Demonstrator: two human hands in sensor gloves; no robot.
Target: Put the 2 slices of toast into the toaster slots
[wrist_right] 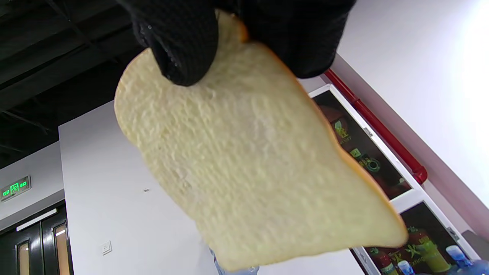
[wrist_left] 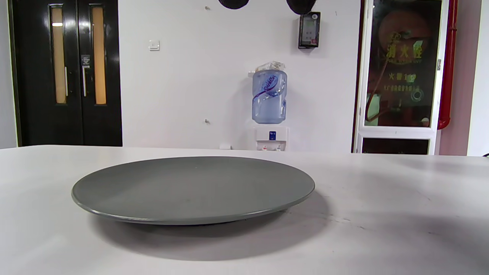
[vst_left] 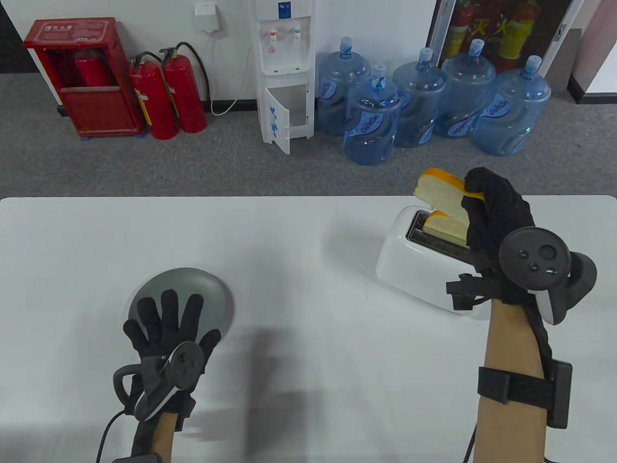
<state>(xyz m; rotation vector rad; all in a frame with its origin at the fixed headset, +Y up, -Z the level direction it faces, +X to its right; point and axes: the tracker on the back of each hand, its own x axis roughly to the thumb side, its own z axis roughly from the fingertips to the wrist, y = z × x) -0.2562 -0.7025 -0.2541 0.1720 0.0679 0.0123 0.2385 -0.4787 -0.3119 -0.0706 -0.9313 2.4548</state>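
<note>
At right of the frame, a white toaster on the table already holds one slice; the right hand pinches the second slice tilted just above, and should stand it upright over the free slot. Lower left, the left hand lies spread by a bare grey plate, well clear; nothing blocks the slots.

White desk, wide and matte, spanning the table view. Grey round plate lying flat on the near left part, bare on top in the left wrist view, casting a soft shadow. White toaster standing on the right part, well apart from the plate, set at an angle, one slice upright in a slot.
</note>
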